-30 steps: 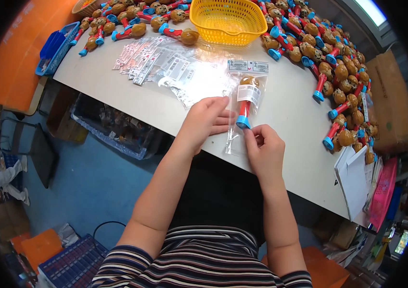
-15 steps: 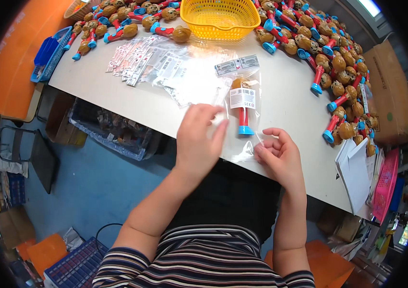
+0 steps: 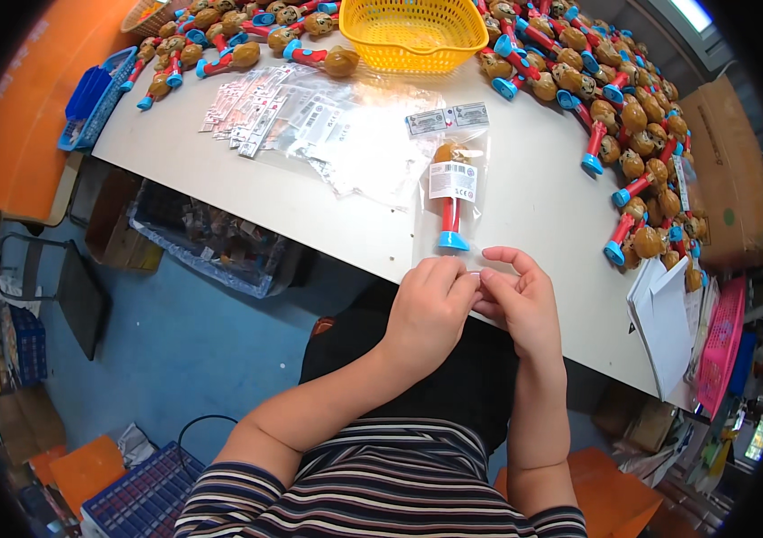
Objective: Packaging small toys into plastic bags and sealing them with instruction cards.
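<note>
A clear plastic bag (image 3: 476,195) lies on the table's front part, its printed strip at the far end. Inside it is a toy (image 3: 450,215) with a brown round head, red shaft and blue foot; a white label covers part of it. My left hand (image 3: 433,309) is closed at the bag's near end, fingers bent together. Beside it, my right hand (image 3: 522,303) pinches the same end with thumb and fingertips. The fingertips of both hands meet there, and the bag's near edge is largely hidden behind them.
Flat clear bags with printed strips (image 3: 319,130) are spread left of centre. Piles of similar toys (image 3: 637,143) line the right and far sides. A yellow basket (image 3: 417,61) stands at the back, a blue basket (image 3: 112,108) far left, white papers (image 3: 659,318) at right.
My left hand has come right and nearer, from beside the bag to its near end, and closed there. The bag's lower part and the toy's foot have shifted slightly left.
</note>
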Motion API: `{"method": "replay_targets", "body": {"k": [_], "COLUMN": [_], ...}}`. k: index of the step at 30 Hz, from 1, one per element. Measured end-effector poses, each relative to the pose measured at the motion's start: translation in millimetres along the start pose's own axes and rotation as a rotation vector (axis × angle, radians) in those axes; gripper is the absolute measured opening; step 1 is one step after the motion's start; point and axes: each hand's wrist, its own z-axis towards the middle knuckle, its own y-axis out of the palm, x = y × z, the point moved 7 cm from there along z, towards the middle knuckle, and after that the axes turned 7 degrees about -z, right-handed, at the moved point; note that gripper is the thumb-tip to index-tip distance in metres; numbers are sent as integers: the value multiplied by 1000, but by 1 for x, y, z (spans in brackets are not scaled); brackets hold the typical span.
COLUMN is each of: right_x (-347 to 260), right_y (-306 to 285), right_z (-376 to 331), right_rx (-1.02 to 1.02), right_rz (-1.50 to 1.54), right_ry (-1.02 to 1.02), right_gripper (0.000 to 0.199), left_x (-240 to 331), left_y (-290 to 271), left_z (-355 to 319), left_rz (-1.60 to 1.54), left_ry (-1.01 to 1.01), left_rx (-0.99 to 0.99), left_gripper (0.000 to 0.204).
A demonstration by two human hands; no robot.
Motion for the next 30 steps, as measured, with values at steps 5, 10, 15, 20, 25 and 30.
{"method": "replay_targets", "body": {"k": [5,10,15,20,25,30], "right_x": [-1,1,5,6,4,6], "right_y": [1,-2,-1,-6,-2,-4], "right_z": [0,1,3,5,4,6], "right_rx": [50,55,84,112,102,41], "right_rz": [27,38,101,110,112,91], "right_ry": [9,10,-4,-13,20,-32], "right_gripper": [27,27,26,26,27,27], "left_x": [0,2,-7,-1,-14,7], "left_y": [8,16,7,-3,-20,-6], "left_z": [-8,-6,-3,-2,0,9], "left_rz": [28,121,-93,-246,-266,-84], "left_ry": [59,49,12,-18,-156,-33], "left_rx": [67,-46,-81,-132,-126,-74], "left_gripper": [18,21,16,16,14,18]}}
